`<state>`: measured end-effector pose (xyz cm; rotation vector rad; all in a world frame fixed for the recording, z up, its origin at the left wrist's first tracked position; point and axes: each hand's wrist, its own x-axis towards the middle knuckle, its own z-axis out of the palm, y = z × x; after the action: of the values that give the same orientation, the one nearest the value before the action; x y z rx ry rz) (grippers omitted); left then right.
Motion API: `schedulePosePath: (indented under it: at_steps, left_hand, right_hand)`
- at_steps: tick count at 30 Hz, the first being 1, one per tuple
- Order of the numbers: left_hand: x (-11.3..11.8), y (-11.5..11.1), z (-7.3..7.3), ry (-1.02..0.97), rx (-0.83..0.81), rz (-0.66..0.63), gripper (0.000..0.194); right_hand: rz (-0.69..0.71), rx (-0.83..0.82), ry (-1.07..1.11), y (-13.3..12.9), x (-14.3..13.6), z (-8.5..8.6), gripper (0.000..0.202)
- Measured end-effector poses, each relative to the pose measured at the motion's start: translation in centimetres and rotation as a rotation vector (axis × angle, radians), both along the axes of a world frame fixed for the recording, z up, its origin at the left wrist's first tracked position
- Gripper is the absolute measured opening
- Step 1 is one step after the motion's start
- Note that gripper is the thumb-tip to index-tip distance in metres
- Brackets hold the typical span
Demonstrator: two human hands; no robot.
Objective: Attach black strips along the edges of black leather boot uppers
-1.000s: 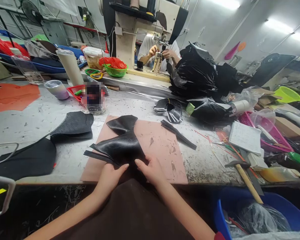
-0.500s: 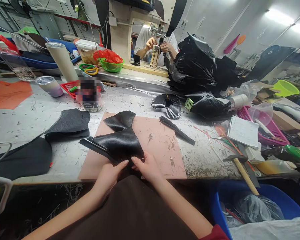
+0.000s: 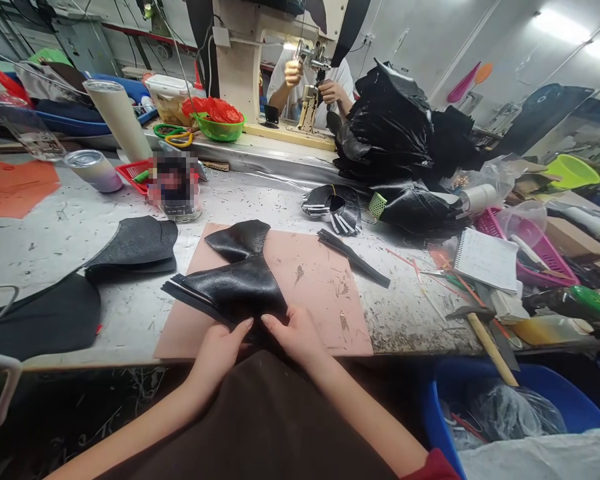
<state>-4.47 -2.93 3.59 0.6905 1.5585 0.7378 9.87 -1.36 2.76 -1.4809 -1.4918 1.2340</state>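
With the pink board (image 3: 325, 303) as the dial and 12 o'clock straight away from the person, the black leather piece (image 3: 240, 283) lies a little toward 10 o'clock of its centre, with its near end reaching to about 6 o'clock, over the lower edge. There both hands grasp it: the left hand (image 3: 219, 348) at 7 o'clock and the right hand (image 3: 300, 337) at 5 o'clock, thumbs on top, close together but apart, pointing toward each other. The other fingers are mostly hidden under the leather, so their exact curl cannot be told. The piece narrows at about 12 o'clock and flares again into a glossy upper lobe; layered strips (image 3: 180, 290) stick out from it toward 9 o'clock. A dark strip (image 3: 355, 259) lies across the board's edge at 2 o'clock, and beyond it, nearer 1 o'clock, sits a tied black bundle (image 3: 333, 208). Dark flat pieces (image 3: 135, 243) rest on the table (image 3: 260, 187) toward 9 and 10 o'clock. A clear jar (image 3: 183, 212), partly pixelated, stands at 10 o'clock. Toward 3 o'clock are a spiral notebook (image 3: 486, 260) and a hammer (image 3: 490, 347), whose handle overhangs the table edge. At 12 o'clock, well apart, another person's hands (image 3: 333, 92) are at a sewing machine (image 3: 237, 80).
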Motion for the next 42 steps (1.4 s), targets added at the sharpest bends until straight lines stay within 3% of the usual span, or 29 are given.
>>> schedulePosePath:
  at_steps: [10, 20, 28, 38, 42]
  left_hand:
    - [0.2, 0.2, 2.2, 0.200, 0.038, -0.007, 0.027]
    - [0.3, 0.5, 1.6, 0.206, 0.038, 0.017, 0.010]
    - [0.4, 0.1, 1.6, 0.195, 0.035, 0.047, 0.011]
    - [-0.2, -0.4, 0.3, 0.141, 0.095, -0.001, 0.023]
    - [-0.2, -0.5, 0.2, 0.112, 0.130, 0.005, 0.023]
  right_hand:
    - [-0.008, 0.002, -0.001, 0.2, -0.1, -0.1, 0.017]
    - [0.035, 0.103, 0.099, 0.1, -0.4, 0.4, 0.012]
    - [0.043, 0.239, 0.013, 0.0, -0.8, 0.1, 0.012]
    - [0.057, 0.171, -0.068, 0.2, -0.7, 0.3, 0.007]
    - [0.085, 0.044, -0.046, 0.4, -0.3, 0.4, 0.010]
